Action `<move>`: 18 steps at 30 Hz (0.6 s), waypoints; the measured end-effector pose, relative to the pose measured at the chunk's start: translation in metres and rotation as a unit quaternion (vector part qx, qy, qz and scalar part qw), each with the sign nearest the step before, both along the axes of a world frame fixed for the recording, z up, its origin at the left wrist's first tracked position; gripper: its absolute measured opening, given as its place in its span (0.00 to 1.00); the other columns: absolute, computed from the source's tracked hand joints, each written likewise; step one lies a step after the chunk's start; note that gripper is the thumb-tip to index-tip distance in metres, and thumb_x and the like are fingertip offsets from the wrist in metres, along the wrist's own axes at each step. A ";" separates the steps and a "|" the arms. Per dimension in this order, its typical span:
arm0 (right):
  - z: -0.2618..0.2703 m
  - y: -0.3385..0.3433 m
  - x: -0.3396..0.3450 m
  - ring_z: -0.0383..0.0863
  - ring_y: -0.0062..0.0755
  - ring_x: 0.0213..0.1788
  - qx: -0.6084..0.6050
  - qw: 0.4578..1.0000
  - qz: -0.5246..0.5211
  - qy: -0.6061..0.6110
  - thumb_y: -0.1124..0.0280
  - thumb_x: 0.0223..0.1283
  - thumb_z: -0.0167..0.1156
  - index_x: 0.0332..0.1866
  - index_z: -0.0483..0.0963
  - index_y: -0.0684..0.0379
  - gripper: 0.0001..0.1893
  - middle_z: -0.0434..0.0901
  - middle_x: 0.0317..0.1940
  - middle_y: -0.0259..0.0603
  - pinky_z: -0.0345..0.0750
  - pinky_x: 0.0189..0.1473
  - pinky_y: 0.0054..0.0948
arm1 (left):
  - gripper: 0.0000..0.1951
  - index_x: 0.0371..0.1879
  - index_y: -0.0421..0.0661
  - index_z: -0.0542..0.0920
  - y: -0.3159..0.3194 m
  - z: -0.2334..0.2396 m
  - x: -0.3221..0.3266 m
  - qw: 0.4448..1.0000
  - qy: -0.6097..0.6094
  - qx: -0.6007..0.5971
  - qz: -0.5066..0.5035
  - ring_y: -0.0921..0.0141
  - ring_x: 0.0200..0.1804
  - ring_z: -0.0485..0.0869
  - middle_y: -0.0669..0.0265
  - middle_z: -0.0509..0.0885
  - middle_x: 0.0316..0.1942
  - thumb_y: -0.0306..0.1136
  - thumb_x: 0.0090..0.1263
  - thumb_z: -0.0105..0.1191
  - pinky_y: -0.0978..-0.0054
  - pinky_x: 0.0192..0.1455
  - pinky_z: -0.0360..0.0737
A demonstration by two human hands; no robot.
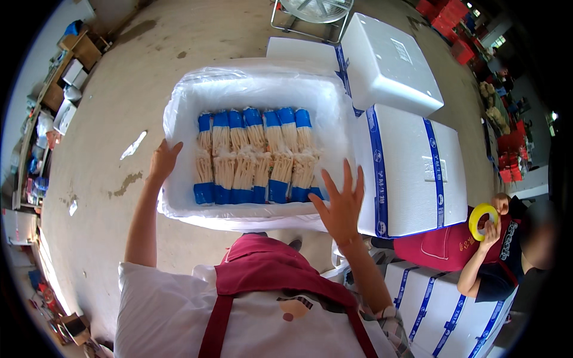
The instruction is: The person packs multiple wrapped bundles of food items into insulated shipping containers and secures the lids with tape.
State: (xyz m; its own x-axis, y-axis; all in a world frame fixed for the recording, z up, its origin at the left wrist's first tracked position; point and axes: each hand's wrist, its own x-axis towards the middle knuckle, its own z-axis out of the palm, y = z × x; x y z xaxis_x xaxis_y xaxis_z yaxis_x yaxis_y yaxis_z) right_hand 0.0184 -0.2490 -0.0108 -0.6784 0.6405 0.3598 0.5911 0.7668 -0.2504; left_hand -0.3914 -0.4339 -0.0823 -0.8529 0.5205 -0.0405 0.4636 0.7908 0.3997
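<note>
In front of me is a white foam box [250, 215] with a clear plastic liner [210, 77] folded over its rim. Inside lie several packs of enoki mushrooms [245, 170] in two rows. Their blue-wrapped ends face outward, and the pale caps meet in the middle. My left hand [164, 159] grips the box's left rim, thumb on the inner side. Over the front right corner, my right hand [341, 203] has its fingers spread and holds nothing. Whether it touches the liner I cannot tell.
Foam boxes [407, 179] sealed with blue printed tape stand at the right, one white foam box [394, 67] behind them. More taped boxes [423, 308] are at lower right, near a person holding a yellow tape roll [475, 222]. A floor fan [315, 9] stands beyond.
</note>
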 end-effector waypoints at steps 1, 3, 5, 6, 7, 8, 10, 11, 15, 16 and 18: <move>-0.008 0.013 -0.016 0.50 0.59 0.70 0.018 0.998 -0.010 -0.057 0.59 0.47 0.68 0.56 0.74 0.49 0.27 0.53 0.69 0.51 0.59 0.65 0.51 | 0.26 0.51 0.41 0.74 0.005 -0.005 -0.007 0.999 -0.019 0.025 -0.024 0.46 0.46 0.80 0.44 0.82 0.41 0.51 0.65 0.52 0.53 0.50 0.75; -0.044 0.049 -0.030 0.60 0.52 0.64 0.084 0.989 -0.036 -0.115 0.62 0.48 0.66 0.51 0.76 0.52 0.22 0.66 0.60 0.50 0.63 0.61 0.47 | 0.24 0.41 0.39 0.75 0.018 0.022 0.013 0.999 0.010 -0.016 -0.033 0.46 0.44 0.80 0.42 0.81 0.38 0.53 0.65 0.50 0.52 0.46 0.76; -0.074 0.091 -0.024 0.70 0.41 0.52 0.105 0.963 -0.043 -0.244 0.69 0.47 0.61 0.39 0.77 0.56 0.12 0.75 0.42 0.41 0.68 0.52 0.42 | 0.19 0.32 0.38 0.74 0.018 0.023 0.011 0.997 0.059 0.006 -0.041 0.49 0.30 0.80 0.46 0.81 0.27 0.46 0.67 0.52 0.56 0.36 0.76; -0.071 0.103 -0.020 0.71 0.39 0.46 0.113 0.968 0.002 -0.225 0.72 0.46 0.59 0.34 0.76 0.57 0.08 0.74 0.36 0.37 0.69 0.47 0.39 | 0.19 0.32 0.38 0.74 0.010 0.020 0.003 0.997 0.058 0.004 -0.047 0.49 0.30 0.80 0.46 0.81 0.27 0.46 0.67 0.52 0.56 0.36 0.76; -0.067 0.112 -0.015 0.72 0.36 0.40 0.122 0.970 0.048 -0.204 0.75 0.45 0.57 0.29 0.75 0.58 0.04 0.73 0.29 0.34 0.70 0.43 0.37 | 0.17 0.28 0.38 0.72 0.000 0.016 -0.009 0.991 0.069 0.100 -0.058 0.53 0.24 0.74 0.50 0.77 0.22 0.41 0.67 0.53 0.60 0.31 0.74; -0.053 0.112 -0.015 0.73 0.38 0.39 0.063 0.989 0.066 -0.113 0.76 0.43 0.56 0.28 0.74 0.58 0.05 0.73 0.30 0.37 0.73 0.39 0.34 | 0.16 0.24 0.37 0.70 -0.011 0.012 -0.020 0.976 0.081 0.194 -0.064 0.58 0.18 0.68 0.54 0.74 0.17 0.37 0.67 0.54 0.63 0.26 0.71; -0.047 0.102 -0.002 0.76 0.41 0.38 0.037 0.999 -0.008 -0.038 0.81 0.46 0.54 0.29 0.74 0.56 0.07 0.73 0.31 0.38 0.76 0.35 0.35 | 0.16 0.20 0.37 0.68 -0.019 0.009 -0.028 0.970 0.042 0.237 -0.029 0.71 0.19 0.59 0.63 0.64 0.14 0.32 0.68 0.54 0.71 0.22 0.63; -0.046 0.096 0.008 0.77 0.41 0.38 0.032 0.999 -0.037 -0.009 0.82 0.47 0.52 0.30 0.74 0.56 0.08 0.73 0.32 0.38 0.77 0.34 0.36 | 0.17 0.19 0.37 0.68 -0.023 0.004 -0.033 0.972 0.028 0.232 -0.025 0.75 0.20 0.60 0.64 0.62 0.14 0.34 0.68 0.54 0.72 0.22 0.62; -0.054 0.079 0.037 0.77 0.49 0.36 0.009 0.989 -0.141 0.049 0.81 0.58 0.47 0.36 0.73 0.60 0.08 0.75 0.31 0.42 0.76 0.37 0.38 | 0.14 0.25 0.40 0.75 -0.024 -0.082 -0.039 0.962 -0.148 0.227 0.038 0.79 0.26 0.64 0.70 0.67 0.19 0.35 0.71 0.47 0.73 0.27 0.67; -0.054 0.076 0.040 0.77 0.50 0.35 -0.074 0.978 -0.187 0.061 0.80 0.61 0.45 0.38 0.72 0.60 0.08 0.76 0.32 0.44 0.75 0.36 0.37 | 0.13 0.34 0.41 0.79 -0.022 -0.103 -0.034 0.965 -0.176 0.193 -0.012 0.78 0.30 0.71 0.70 0.76 0.25 0.36 0.72 0.43 0.74 0.33 0.72; -0.052 0.079 0.034 0.80 0.45 0.34 -0.210 0.945 -0.244 0.057 0.77 0.65 0.45 0.45 0.72 0.60 0.09 0.79 0.33 0.45 0.75 0.37 0.33 | 0.15 0.43 0.40 0.79 -0.062 -0.194 -0.059 0.817 -0.405 0.401 0.085 0.74 0.34 0.78 0.70 0.81 0.32 0.37 0.72 0.42 0.74 0.38 0.76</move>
State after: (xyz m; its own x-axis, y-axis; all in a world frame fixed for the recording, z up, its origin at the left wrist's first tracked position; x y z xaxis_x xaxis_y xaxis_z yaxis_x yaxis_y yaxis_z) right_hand 0.0528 -0.1696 -0.0633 -0.2368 0.9699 0.0563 0.7998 0.2275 -0.5555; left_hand -0.4499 -0.4957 -0.2760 -0.7782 0.5329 -0.3322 -0.2994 0.1501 0.9422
